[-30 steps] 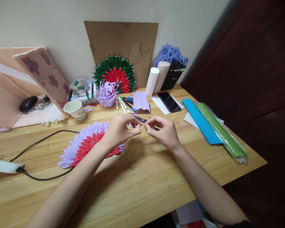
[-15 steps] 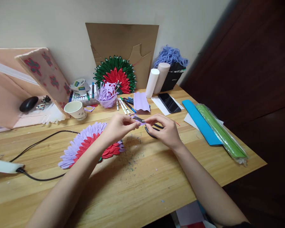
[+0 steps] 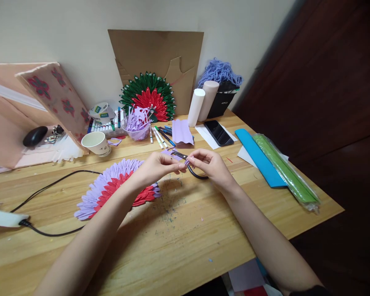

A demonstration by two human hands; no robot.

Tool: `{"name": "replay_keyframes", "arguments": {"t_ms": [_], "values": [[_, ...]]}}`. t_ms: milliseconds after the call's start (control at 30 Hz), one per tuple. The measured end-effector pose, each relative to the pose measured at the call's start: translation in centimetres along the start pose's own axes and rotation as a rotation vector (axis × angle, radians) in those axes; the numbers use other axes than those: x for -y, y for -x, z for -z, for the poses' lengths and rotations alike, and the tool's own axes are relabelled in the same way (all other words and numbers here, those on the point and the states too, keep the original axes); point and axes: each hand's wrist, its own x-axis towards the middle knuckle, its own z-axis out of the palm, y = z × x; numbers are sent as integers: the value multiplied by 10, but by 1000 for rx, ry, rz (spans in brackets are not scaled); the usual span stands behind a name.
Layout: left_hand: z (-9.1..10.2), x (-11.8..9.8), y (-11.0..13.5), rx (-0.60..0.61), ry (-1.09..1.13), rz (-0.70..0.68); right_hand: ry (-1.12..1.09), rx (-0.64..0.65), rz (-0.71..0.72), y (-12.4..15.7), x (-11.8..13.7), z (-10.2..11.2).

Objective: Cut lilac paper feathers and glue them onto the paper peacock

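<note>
Between my two hands is a small piece of purple crepe paper. My right hand pinches it between thumb and fingers. The closed fingertips of my left hand hold its left side. Just behind and below my fingers lie black-handled scissors on the table, part of their handle hidden by my right hand. More purple paper lies by the blades. Partly covered by my left forearm, a fan of purple and red paper petals rests on the table.
A paper cup, a bowl of purple scraps and pens stand or lie behind my hands. Further right are a phone and green wrapped paper. A glue gun with a black cord lies left.
The purple piece between my fingers now looks more gathered, and my left fingertips have shifted slightly right. More of the scissors and the purple paper behind them shows. The view has moved a little.
</note>
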Motion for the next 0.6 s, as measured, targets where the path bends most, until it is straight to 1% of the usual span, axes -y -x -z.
{"name": "replay_keyframes", "arguments": {"t_ms": [100, 267, 433, 600], "values": [[0, 4, -2, 43, 59, 17, -61, 15, -10, 0, 0, 0], [-2, 6, -5, 47, 153, 39, -163, 26, -42, 0, -1, 0], [-6, 8, -7, -13, 213, 7, -158, 1, -39, 0, -2, 0], [-9, 6, -7, -88, 187, 5, -132, -23, -23, -1, -4, 1]]}}
